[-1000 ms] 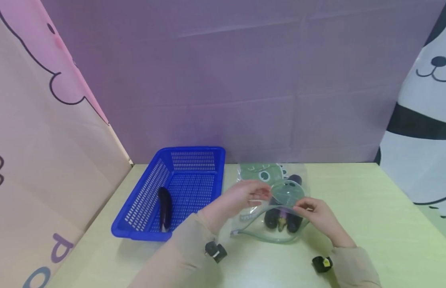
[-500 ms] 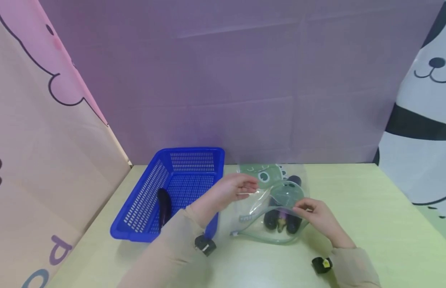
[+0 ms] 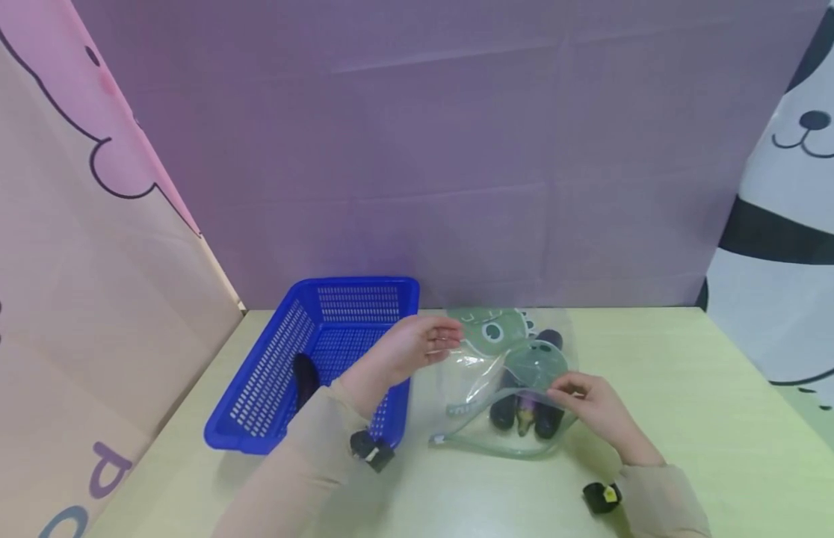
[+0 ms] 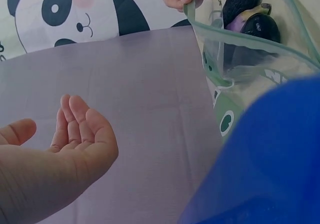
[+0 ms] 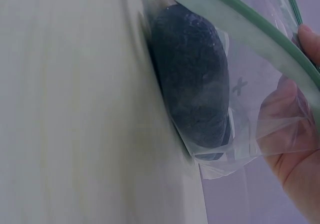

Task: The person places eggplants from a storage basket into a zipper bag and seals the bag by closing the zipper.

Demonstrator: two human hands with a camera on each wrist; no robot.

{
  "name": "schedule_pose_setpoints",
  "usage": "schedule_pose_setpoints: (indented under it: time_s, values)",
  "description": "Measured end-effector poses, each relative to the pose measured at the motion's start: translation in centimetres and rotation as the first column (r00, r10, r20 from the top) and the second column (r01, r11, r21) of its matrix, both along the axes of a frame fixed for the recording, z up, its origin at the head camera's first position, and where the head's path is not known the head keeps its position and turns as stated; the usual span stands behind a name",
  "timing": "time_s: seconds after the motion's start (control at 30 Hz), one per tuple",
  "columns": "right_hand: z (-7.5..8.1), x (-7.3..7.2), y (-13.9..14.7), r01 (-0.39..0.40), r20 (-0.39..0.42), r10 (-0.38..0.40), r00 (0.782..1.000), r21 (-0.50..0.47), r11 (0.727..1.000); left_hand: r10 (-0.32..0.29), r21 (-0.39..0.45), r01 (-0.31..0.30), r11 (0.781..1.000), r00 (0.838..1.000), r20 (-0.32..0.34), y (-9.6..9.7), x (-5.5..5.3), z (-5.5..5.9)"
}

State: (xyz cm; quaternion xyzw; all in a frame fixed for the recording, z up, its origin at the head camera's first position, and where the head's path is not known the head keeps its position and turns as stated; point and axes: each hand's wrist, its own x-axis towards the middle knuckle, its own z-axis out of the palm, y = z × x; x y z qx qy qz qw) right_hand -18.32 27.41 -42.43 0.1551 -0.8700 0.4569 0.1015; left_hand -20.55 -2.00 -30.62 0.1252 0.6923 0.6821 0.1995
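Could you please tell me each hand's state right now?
Left hand: open, holding nothing.
Right hand: closed, pinching the rim of the clear bag.

Cloth hangings round my pale worktop (image 3: 666, 388)
I face a creased purple cloth (image 3: 417, 149); on my left a pale hanging (image 3: 47, 224) bears a pink cartoon figure (image 3: 60, 45) and a purple letter (image 3: 113, 455); on my right a panda (image 3: 780, 224) smiles, black band across its white body.

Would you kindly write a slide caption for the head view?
Right hand holding open a zip bag of eggplants, left hand empty, one eggplant lying in the blue basket.
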Motion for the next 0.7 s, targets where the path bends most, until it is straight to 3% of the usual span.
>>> schedule_pose_setpoints:
  time_s: [0.23, 0.7]
  values:
    - [0.0, 0.0, 0.0, 0.006, 0.020, -0.006, 1.000, 0.000, 1.000, 0.036, 0.072, -0.040, 0.997, 0.998, 0.048, -1.0, -1.1, -0.1]
    - [-0.2, -0.1, 0.1, 0.013, 0.028, -0.013, 1.000, 0.004, 1.000, 0.127, 0.134, -0.143, 0.981, 0.984, 0.123, -3.4, -3.2, -0.5]
